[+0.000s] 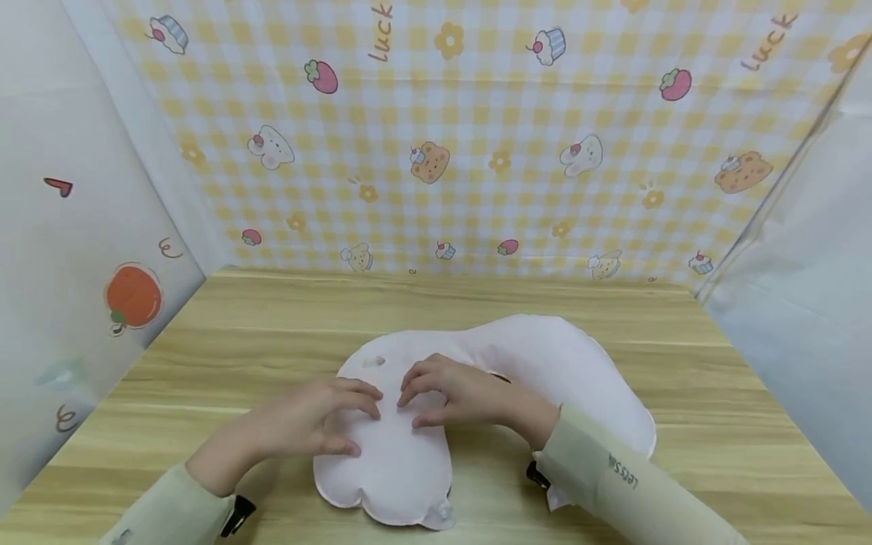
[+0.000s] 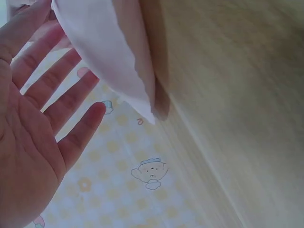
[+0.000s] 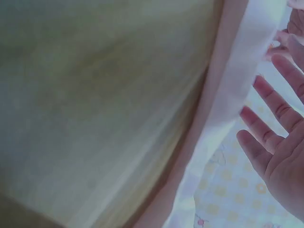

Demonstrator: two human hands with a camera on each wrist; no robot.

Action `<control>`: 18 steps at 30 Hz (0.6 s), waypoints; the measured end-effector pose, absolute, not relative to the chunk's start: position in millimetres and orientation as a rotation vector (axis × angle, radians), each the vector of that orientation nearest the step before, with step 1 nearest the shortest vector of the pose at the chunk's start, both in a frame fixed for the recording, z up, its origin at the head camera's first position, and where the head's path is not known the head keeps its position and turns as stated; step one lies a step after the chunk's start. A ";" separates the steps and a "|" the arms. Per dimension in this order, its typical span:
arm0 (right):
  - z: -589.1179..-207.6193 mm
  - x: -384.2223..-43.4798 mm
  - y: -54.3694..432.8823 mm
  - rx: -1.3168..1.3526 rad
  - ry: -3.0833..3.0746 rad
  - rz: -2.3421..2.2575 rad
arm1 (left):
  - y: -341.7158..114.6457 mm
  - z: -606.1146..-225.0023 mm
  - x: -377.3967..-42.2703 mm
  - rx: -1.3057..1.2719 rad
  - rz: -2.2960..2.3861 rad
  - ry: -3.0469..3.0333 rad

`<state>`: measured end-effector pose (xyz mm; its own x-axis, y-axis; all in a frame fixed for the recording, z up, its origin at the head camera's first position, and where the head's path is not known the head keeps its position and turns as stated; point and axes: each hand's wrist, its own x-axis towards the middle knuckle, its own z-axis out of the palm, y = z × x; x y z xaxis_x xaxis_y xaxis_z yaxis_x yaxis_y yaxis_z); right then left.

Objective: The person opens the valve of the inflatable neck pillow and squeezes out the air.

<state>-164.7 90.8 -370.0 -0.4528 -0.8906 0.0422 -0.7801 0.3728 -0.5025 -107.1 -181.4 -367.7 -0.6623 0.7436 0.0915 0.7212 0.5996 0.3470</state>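
A pale pink, U-shaped inflated neck pillow lies on the table with its curve toward the back wall. A small clear valve shows on its upper left. My left hand is at the outer edge of the left lobe, its fingertips on or just over the fabric. Above that same lobe is my right hand, fingers spread and slightly bent, thumb apart. Both wrist views show the fingers loosely extended beside the pillow's edge, gripping nothing; whether every fingertip touches cannot be seen.
The wood-grain table extends around the pillow. A yellow checked cloth hangs behind it, with white sheets at both sides. A clear tab sticks out from the left lobe's near end. My right forearm partly covers the right lobe.
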 end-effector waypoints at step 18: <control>-387.4 -161.1 83.4 -1.512 2.388 -0.439 | -187.2 -378.2 -103.5 1.230 0.361 2.748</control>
<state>-161.1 83.4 -387.4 -0.4128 -0.9079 -0.0728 -0.8225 0.4059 -0.3984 -103.5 -187.2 -378.2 -0.6660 0.7459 -0.0026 0.7200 0.6438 0.2592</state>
